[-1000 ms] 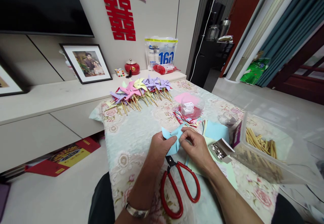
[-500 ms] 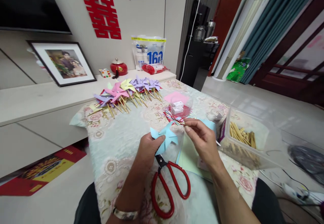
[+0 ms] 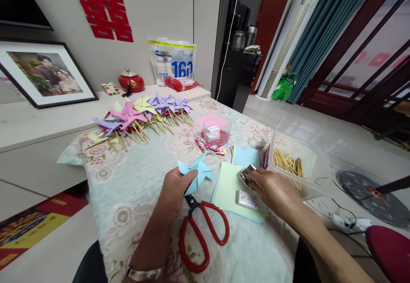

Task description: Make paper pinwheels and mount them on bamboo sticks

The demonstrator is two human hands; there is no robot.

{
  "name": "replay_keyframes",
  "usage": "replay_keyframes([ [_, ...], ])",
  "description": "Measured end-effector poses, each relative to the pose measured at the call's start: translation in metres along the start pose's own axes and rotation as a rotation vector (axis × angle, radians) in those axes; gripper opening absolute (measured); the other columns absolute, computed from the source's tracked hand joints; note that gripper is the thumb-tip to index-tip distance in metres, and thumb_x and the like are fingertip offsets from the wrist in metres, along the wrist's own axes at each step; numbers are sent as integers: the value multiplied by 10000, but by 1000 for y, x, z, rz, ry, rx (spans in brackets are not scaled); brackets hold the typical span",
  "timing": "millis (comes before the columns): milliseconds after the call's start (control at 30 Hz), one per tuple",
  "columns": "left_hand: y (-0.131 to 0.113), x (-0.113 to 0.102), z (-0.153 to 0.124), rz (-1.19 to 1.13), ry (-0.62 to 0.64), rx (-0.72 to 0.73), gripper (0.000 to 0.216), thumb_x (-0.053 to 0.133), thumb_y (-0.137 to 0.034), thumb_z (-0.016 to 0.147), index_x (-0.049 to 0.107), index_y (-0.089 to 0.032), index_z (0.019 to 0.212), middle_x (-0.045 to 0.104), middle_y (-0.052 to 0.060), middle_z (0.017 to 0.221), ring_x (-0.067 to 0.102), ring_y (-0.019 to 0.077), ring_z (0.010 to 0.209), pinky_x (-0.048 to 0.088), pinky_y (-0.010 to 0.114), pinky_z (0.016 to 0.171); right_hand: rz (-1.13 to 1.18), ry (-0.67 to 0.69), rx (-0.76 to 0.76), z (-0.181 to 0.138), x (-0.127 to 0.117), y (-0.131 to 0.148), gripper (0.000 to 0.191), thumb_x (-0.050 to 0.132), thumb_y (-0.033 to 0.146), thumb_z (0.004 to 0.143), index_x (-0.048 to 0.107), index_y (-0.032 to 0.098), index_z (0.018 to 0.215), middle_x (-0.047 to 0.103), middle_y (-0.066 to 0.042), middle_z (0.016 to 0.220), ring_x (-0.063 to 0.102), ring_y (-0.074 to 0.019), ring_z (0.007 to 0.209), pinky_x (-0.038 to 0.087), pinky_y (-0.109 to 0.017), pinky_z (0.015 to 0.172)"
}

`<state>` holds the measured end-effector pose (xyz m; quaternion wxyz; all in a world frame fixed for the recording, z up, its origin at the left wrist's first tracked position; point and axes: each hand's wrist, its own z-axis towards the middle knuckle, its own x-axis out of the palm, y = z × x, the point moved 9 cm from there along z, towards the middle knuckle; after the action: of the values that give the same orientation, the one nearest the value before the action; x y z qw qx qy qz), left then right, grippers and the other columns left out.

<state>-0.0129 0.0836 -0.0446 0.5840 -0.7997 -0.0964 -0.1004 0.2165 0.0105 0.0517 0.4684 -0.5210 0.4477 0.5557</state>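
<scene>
Now only the left hand (image 3: 173,189) steadies the blue pinwheel (image 3: 200,174), thumb pressing its folded paper against the fingers, above the table at near centre, just beyond the red-handled scissors (image 3: 192,202). A second ago both hands were at the paper; the right hand (image 3: 270,185) has since moved off to the right, its fingers at a small open box of metal pieces (image 3: 246,174) over pale green sheets (image 3: 228,185). Whether those fingertips pinch a piece or the box itself cannot be told. The folds appear to depend on the left thumb alone, and the shift suggests a pause for a small part. A white box (image 3: 247,199) lies on the sheets, nearer the person. Paper pinwheels on sticks (image 3: 130,114) lie at far left; a clear tub (image 3: 315,191) stands at right.
</scene>
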Motion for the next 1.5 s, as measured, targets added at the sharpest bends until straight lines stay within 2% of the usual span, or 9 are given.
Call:
replay_keyframes([
  [100, 0, -1, 0, 12, -4, 3, 278, 824, -312, 553, 652, -128, 673, 621, -25, 542, 498, 103, 460, 390, 216, 465, -158, 99, -28, 10, 13, 4, 245, 518, -2, 830, 644, 201, 778, 709, -77, 768, 654, -218, 586, 255, -303, 495],
  [267, -2, -1, 0, 33, -6, 14, 258, 808, -307, 572, 630, -133, 641, 562, -50, 483, 451, 86, 430, 352, 206, 444, -226, 166, -111, 23, 28, 5, 310, 480, -59, 826, 676, 180, 845, 743, -109, 795, 720, -263, 690, 325, -304, 514],
  [400, 3, 2, 2, 21, 30, -15, 285, 821, -325, 578, 657, -124, 698, 646, -8, 571, 536, 120, 499, 418, 232, 506, -231, 170, -113, 28, 35, 4, 316, 478, -59, 821, 689, 173, 855, 738, -123, 810, 722, -262, 697, 384, -298, 527],
  [633, 7, -1, 5, 41, 19, -12, 278, 816, -329, 573, 672, -127, 698, 659, 0, 579, 556, 138, 514, 437, 248, 519, -232, 162, -87, 36, 38, 5, 240, 490, 5, 847, 682, 140, 896, 709, -122, 893, 720, -236, 714, 391, -274, 540],
  [833, 3, 1, 3, 32, 1, 0, 258, 802, -305, 565, 662, -129, 691, 627, -21, 551, 509, 110, 478, 391, 221, 483, -211, 156, -47, 41, 40, 4, 208, 492, 34, 848, 660, 150, 890, 701, -89, 895, 708, -217, 739, 372, -271, 555],
  [1000, 0, 2, 2, 58, 3, 12, 227, 779, -292, 586, 615, -144, 636, 522, -71, 465, 408, 71, 427, 320, 199, 439, -216, 167, -37, 39, 40, 4, 215, 459, 53, 899, 655, 134, 933, 704, -112, 911, 707, -218, 758, 354, -276, 559],
  [1500, -3, 3, 1, 69, 0, 26, 208, 762, -277, 582, 590, -160, 594, 488, -87, 431, 375, 61, 402, 277, 195, 412, -151, 166, 5, 45, 42, 11, 173, 499, 106, 857, 666, 143, 886, 718, -117, 908, 699, -239, 765, 312, -300, 570],
])
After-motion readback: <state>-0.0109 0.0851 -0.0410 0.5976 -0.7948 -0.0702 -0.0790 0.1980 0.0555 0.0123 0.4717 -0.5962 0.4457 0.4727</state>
